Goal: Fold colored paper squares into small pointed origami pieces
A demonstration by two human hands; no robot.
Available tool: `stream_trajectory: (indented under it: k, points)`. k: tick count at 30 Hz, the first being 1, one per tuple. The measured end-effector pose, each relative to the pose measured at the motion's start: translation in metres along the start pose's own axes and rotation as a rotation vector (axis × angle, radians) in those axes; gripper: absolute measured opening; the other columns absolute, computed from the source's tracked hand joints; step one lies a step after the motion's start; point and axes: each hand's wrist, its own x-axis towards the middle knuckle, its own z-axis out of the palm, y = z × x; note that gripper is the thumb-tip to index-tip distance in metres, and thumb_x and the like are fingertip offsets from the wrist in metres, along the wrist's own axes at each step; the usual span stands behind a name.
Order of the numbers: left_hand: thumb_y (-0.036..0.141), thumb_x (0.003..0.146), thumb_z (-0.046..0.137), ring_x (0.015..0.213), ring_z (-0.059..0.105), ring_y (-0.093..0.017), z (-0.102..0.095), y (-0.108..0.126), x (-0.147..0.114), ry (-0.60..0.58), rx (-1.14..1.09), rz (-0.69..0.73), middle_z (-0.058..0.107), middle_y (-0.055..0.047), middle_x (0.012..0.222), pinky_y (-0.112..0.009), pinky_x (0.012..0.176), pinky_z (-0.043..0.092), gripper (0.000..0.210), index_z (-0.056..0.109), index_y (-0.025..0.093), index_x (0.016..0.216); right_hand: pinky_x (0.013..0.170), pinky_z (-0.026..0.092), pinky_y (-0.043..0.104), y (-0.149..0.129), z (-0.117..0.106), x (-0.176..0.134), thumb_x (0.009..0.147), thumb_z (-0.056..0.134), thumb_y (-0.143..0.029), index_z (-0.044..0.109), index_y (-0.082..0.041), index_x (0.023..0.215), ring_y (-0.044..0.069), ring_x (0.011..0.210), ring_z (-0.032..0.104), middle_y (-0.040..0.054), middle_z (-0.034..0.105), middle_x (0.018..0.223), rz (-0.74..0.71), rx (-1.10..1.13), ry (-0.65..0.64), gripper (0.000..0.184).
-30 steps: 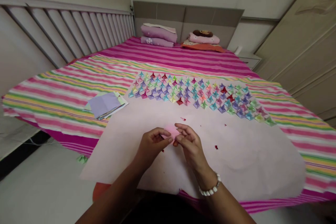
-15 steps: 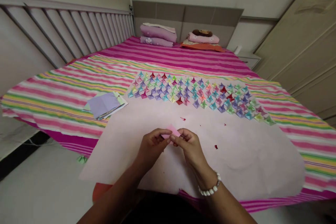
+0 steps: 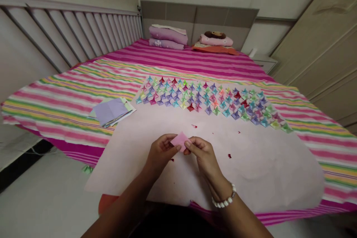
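A small pink square of folded paper (image 3: 180, 139) is held between both hands, one corner pointing away from me. My left hand (image 3: 161, 152) pinches its left side with the thumb in front. At the right side, my right hand (image 3: 202, 152) grips it between thumb and fingers; a white beaded bracelet is on that wrist. Beneath lies a large pale sheet of paper (image 3: 259, 171). Rows of small folded paper pieces (image 3: 191, 107) in many colours stand along the sheet's far part.
A stack of coloured paper (image 3: 111, 111) lies on the striped bedspread (image 3: 64, 108) to the left. Small red scraps (image 3: 229, 156) dot the sheet. Folded bedding (image 3: 169, 37) sits by the headboard (image 3: 178, 13). A pale railing (image 3: 69, 22) runs along the left.
The fingers have shifted on the pink paper: the left thumb and index finger have spread apart and the right thumb has slid right, so more of the paper shows.
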Motion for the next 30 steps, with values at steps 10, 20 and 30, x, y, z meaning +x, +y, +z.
stream_trajectory:
  k: [10, 20, 30]
  points:
    - [0.038, 0.07, 0.072, 0.064, 0.059, -0.014, -0.0015, 0.0023, 0.0001, 0.044, 0.086, -0.01, 0.067, 0.0, 0.064, -0.026, 0.064, 0.048, 0.023, 0.07, 0.015, 0.068, 0.056, 0.044, 0.025, 0.006, 0.0016, 0.0009, 0.065, 0.079, -0.031, 0.068, -0.018, 0.063, 0.012, 0.052, 0.055, -0.0004, 0.066, 0.057, 0.013, 0.055, 0.073, 0.017]
    - [0.025, 0.075, 0.067, 0.066, 0.061, -0.012, -0.0038, 0.0079, -0.0023, 0.065, 0.176, 0.222, 0.064, 0.002, 0.066, -0.024, 0.064, 0.049, 0.011, 0.059, 0.018, 0.072, 0.055, 0.046, 0.024, 0.006, 0.001, 0.0034, 0.062, 0.081, -0.029, 0.069, -0.018, 0.069, 0.011, 0.053, 0.056, -0.0007, 0.067, 0.06, 0.028, 0.111, 0.084, 0.018]
    - [0.025, 0.069, 0.072, 0.078, 0.062, -0.019, -0.0029, 0.0092, -0.0048, 0.047, 0.318, 0.227, 0.072, -0.005, 0.085, -0.025, 0.056, 0.053, 0.02, 0.075, 0.022, 0.089, 0.05, 0.041, 0.022, 0.0022, 0.0026, 0.0029, 0.058, 0.083, -0.026, 0.06, -0.019, 0.068, 0.009, 0.047, 0.052, -0.0048, 0.06, 0.055, -0.013, 0.144, 0.084, 0.026]
